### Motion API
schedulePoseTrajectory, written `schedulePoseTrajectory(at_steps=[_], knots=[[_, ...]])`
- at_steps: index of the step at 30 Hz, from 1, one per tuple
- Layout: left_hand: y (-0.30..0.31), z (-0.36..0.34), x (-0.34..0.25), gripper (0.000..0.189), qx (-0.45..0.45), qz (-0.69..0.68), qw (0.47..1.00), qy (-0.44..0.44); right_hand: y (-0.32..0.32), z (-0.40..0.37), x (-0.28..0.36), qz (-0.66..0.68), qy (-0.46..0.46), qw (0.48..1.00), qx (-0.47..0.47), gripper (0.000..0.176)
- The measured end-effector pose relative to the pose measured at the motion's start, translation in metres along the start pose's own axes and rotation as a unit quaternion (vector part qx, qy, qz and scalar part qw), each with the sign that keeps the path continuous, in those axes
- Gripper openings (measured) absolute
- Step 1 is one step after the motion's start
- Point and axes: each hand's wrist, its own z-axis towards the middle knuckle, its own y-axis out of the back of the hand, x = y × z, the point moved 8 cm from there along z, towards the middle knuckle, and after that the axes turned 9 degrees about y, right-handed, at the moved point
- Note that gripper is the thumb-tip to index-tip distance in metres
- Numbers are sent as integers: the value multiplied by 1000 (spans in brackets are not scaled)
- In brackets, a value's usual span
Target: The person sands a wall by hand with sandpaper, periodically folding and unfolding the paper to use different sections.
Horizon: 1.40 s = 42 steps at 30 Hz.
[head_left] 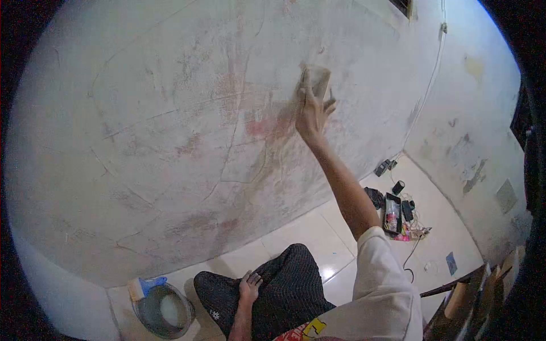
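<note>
High on the stained, cracked wall (170,136), my right hand (313,113) presses a flat, pale rectangular block (319,78) against the surface. Its thumb and fingers grip the block's sides. My left hand (250,286) rests on the dark patterned cloth over my leg (290,278), its fingers a little apart and holding nothing. At the lower left, a grey bucket (149,318) with pale contents stands on the floor. A wide brush (147,287) with a blue handle lies across its rim.
Near the right corner, a black tray (392,213) with a bottle, cables and small dark items sits on the tiled floor (341,250). Cardboard pieces (483,295) lean at the lower right. A cable (437,68) runs down the corner.
</note>
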Motion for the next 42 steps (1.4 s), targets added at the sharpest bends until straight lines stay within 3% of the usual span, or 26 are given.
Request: schedulePoseTrajectory(at_steps=[5, 9, 11, 13, 19, 25, 33, 39, 42], knots=[[-3, 6, 3, 36, 45, 2, 999, -9, -2, -6, -4, -4, 44, 998, -45, 44], [-1, 6, 3, 36, 1, -1, 1000, 7, -5, -26, -6, -40, 74, 996, -40, 46], [4, 4, 2, 36, -19, 5, 1000, 10, -4, -14, -3, -19, 58, 998, -22, 46], [-2, 1, 1, 36, 40, 6, 999, -4, -1, -7, 1, 3, 41, 999, -2, 49], [1, 8, 4, 41, 20, -1, 1000, 4, 6, -19, 4, -6, 70, 997, -20, 48], [0, 5, 1, 41, 37, 14, 999, -16, -7, -14, -8, 8, 15, 1000, 18, 48], [-4, 2, 3, 40, 18, -8, 1000, 5, -4, -32, -12, 13, 36, 999, 30, 49], [4, 7, 0, 40, 28, 38, 999, -6, -6, 7, -5, 8, 3, 1000, 0, 50], [3, 8, 0, 40, 74, 3, 997, -28, 6, -13, 1, 20, 25, 999, -26, 46]])
